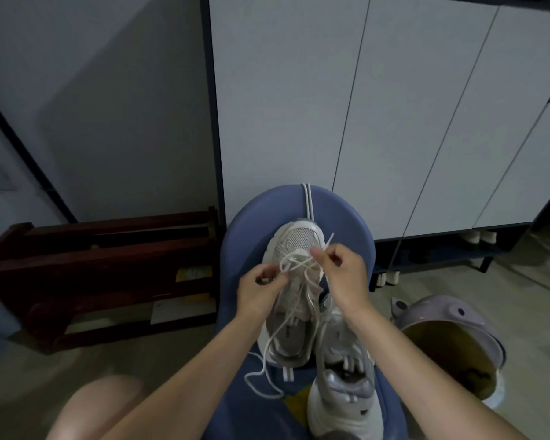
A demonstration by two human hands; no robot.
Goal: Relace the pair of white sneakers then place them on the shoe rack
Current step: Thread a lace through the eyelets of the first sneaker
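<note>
Two white sneakers lie on a blue seat [245, 230] in front of me. The left sneaker [294, 315] points away from me, toe up, with a loose white lace [296, 265] criss-crossed over its front and trailing off its heel. My left hand [259, 290] pinches one strand at the sneaker's left side. My right hand [342, 271] pinches the other lace end near the toe. The second sneaker [343, 382] lies to the right and nearer me, partly under my right forearm. A spare lace [308, 201] hangs over the seat's far edge.
A white cabinet [362, 106] with a low open shelf holding shoes [478, 238] stands behind the seat. A dark wooden rack [102, 268] sits on the floor at left. A lilac bin [451, 344] stands at right. My bare knee [92, 408] shows at bottom left.
</note>
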